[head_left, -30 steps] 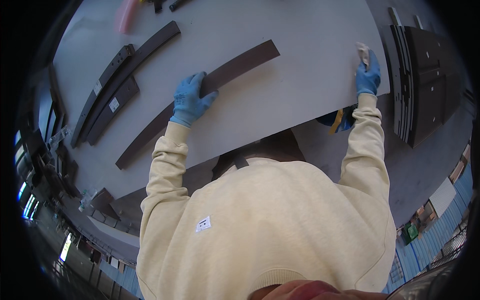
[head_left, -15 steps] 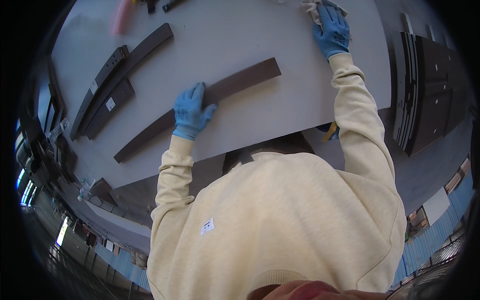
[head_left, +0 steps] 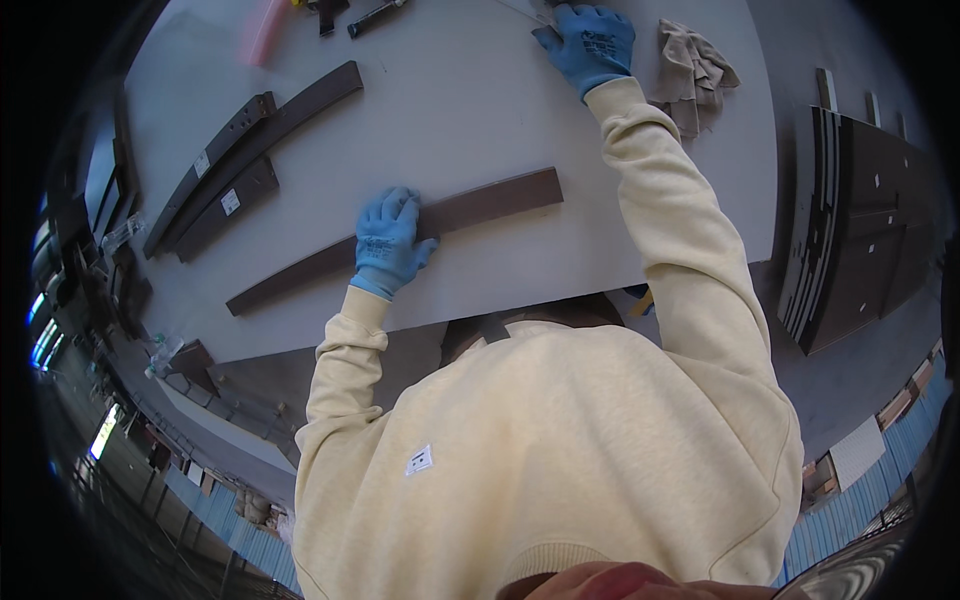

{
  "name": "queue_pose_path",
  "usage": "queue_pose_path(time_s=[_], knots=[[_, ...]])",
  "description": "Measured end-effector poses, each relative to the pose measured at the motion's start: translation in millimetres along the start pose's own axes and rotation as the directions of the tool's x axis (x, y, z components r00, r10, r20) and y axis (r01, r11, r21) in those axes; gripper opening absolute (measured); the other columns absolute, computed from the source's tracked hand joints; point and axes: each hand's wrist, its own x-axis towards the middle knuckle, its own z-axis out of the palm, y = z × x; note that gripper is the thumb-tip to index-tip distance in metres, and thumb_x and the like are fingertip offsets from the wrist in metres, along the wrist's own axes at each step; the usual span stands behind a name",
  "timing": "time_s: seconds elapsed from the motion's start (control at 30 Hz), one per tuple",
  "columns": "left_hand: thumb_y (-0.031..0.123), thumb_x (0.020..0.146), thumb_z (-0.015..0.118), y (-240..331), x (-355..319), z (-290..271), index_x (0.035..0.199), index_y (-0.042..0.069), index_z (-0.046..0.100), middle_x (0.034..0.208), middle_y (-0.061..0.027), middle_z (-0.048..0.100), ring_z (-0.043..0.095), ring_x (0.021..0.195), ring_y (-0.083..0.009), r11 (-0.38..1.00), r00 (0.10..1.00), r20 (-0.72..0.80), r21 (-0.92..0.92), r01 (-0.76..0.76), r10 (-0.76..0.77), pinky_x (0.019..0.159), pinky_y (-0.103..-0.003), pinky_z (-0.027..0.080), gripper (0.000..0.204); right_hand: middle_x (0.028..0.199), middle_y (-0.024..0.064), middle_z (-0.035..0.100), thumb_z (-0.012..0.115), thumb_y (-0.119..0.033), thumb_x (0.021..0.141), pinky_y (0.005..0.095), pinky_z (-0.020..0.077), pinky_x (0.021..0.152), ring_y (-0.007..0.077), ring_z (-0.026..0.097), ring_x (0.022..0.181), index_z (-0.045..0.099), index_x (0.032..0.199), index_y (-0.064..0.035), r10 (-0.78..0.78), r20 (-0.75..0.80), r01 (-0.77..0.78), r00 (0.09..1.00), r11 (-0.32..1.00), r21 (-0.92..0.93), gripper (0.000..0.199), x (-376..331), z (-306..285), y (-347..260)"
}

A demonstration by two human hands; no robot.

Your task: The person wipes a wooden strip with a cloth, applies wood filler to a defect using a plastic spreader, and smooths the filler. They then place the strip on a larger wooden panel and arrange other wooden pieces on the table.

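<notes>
A long, slightly curved dark-brown furniture rail (head_left: 490,200) lies slantwise on the pale table (head_left: 450,120). My blue-gloved left hand (head_left: 390,240) grips it near its middle, fingers over the far edge and thumb on the near side. At the far edge of view, my blue-gloved right hand (head_left: 592,48) is over the table, its thumb spread from bent fingers. A thin clear item (head_left: 535,10) shows beside that thumb; its kind is unclear. Crumpled to the right of this hand is a beige cloth (head_left: 690,75), which it does not touch.
Several similar brown rails (head_left: 255,125), some with white labels, lie at the left. Behind them are a pink object (head_left: 268,35) and a dark tool (head_left: 377,18). Right of the table stands a stack of brown panels (head_left: 865,225). A clear bottle (head_left: 165,352) is beyond the left corner.
My right hand has let go of the cloth and moved left, leaving the cloth on the table. My left hand stays on the rail. The whole view has shifted slightly.
</notes>
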Motion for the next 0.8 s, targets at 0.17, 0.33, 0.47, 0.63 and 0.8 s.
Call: queue_pose_path(time_s=[0.17, 0.33, 0.47, 0.63, 0.8], knots=[[0.029, 0.069, 0.088, 27.9, 9.4, 11.7, 0.143, 0.002, 0.056, 0.153, -0.0195, 0.048, 0.047, 0.138, -0.0411, 1.000, 0.995, -0.097, 0.016, -0.004, 0.006, 0.112, -0.053, 0.042, 0.085, 0.115, 0.0099, 0.075, 0.065, -0.029, 0.094, 0.0478, 0.0554, 0.082, 0.0305, 0.072, 0.104, 0.075, 0.115, -0.0150, 0.064, 0.177, -0.022, 0.982, 0.973, -0.229, 0.026, 31.2, 5.6, -18.2], [0.032, 0.072, 0.087, 25.5, 19.6, 11.1, 0.134, 0.002, 0.058, 0.150, -0.0194, 0.049, 0.044, 0.141, -0.0422, 0.999, 1.000, 0.018, -0.029, -0.012, 0.012, 0.113, -0.055, 0.040, 0.074, 0.103, 0.0142, 0.078, 0.066, -0.032, 0.095, 0.0429, 0.0554, 0.079, 0.0275, 0.076, 0.094, 0.075, 0.117, -0.0122, 0.171, 0.459, 0.057, 0.872, 0.895, -0.442, 0.031, 53.1, 26.0, -18.2], [0.027, 0.071, 0.088, 27.9, 5.7, 0.4, 0.132, 0.002, 0.059, 0.144, -0.0191, 0.055, 0.052, 0.134, -0.0404, 0.993, 0.997, -0.032, -0.089, -0.073, 0.070, 0.110, -0.051, 0.045, 0.072, 0.104, 0.0139, 0.078, 0.061, -0.027, 0.096, 0.0543, 0.0557, 0.081, 0.0320, 0.075, 0.097, 0.079, 0.110, -0.0093, 0.014, 0.534, 0.269, 0.845, 0.853, -0.448, 0.028, 58.0, 67.5, -10.5], [0.023, 0.072, 0.089, 35.7, -20.0, -30.2, 0.133, 0.002, 0.058, 0.139, -0.0180, 0.059, 0.060, 0.121, -0.0381, 0.966, 1.000, 0.013, -0.257, -0.015, 0.019, 0.102, -0.047, 0.051, 0.072, 0.113, 0.0159, 0.079, 0.054, -0.017, 0.097, 0.0672, 0.0562, 0.080, 0.0370, 0.076, 0.103, 0.082, 0.111, -0.0089, -0.113, 0.599, 0.413, 0.793, 0.822, -0.391, 0.032, 64.4, 92.7, 0.9], [0.021, 0.073, 0.088, 36.4, -47.0, -81.1, 0.132, 0.002, 0.060, 0.134, -0.0189, 0.063, 0.064, 0.114, -0.0386, 0.952, 0.994, -0.103, -0.298, -0.072, 0.043, 0.096, -0.046, 0.054, 0.069, 0.109, 0.0189, 0.079, 0.060, -0.022, 0.092, 0.0602, 0.0586, 0.083, 0.0369, 0.076, 0.101, 0.082, 0.106, -0.0086, 0.038, 0.501, 0.107, 0.865, 0.960, -0.259, 0.030, 56.5, 39.8, -10.1]])
